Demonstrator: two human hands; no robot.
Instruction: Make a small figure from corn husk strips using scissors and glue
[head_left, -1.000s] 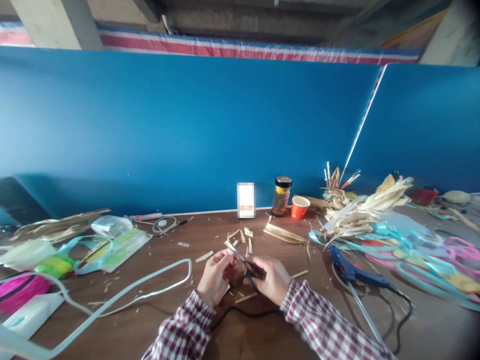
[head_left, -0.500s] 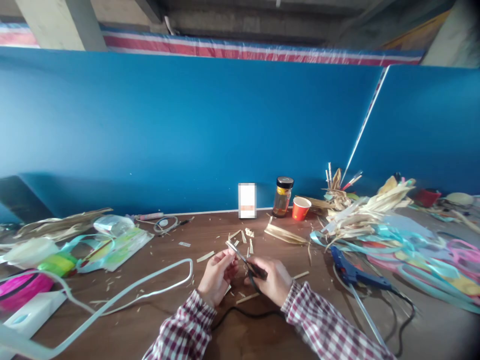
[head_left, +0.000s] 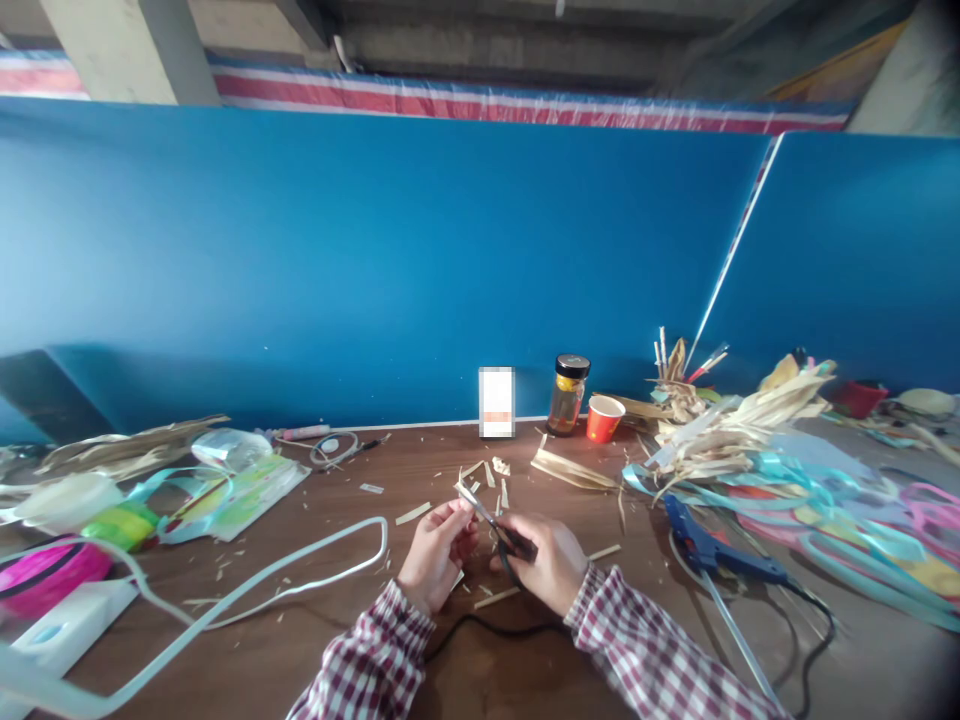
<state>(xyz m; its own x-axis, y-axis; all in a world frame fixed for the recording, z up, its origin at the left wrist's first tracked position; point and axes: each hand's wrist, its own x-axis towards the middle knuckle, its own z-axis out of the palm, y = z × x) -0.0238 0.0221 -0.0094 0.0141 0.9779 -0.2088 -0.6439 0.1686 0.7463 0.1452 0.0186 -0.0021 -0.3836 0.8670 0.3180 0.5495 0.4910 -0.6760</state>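
Note:
My right hand (head_left: pixel 546 562) grips the black handles of a pair of scissors (head_left: pixel 491 522), whose blades point up and to the left. My left hand (head_left: pixel 439 552) pinches a small pale strip (head_left: pixel 459 490) of dried leaf at the blade tips. Both hands hover just above the brown table (head_left: pixel 300 640), close together near its middle. Short pale offcuts (head_left: pixel 487 470) lie scattered on the table just beyond the hands. A black cable (head_left: pixel 487 628) runs under my wrists.
A blue glue gun (head_left: pixel 701 545) lies to the right, beside a pile of dried husks (head_left: pixel 735 420) and pastel ribbons (head_left: pixel 840 505). A jar (head_left: pixel 568 394) and an orange cup (head_left: pixel 602 418) stand by the blue partition. White tubing (head_left: pixel 247 590), a pink roll (head_left: pixel 41 578) and packets lie left.
Hands and scissors stay in nearly the same place; the view has shifted very slightly.

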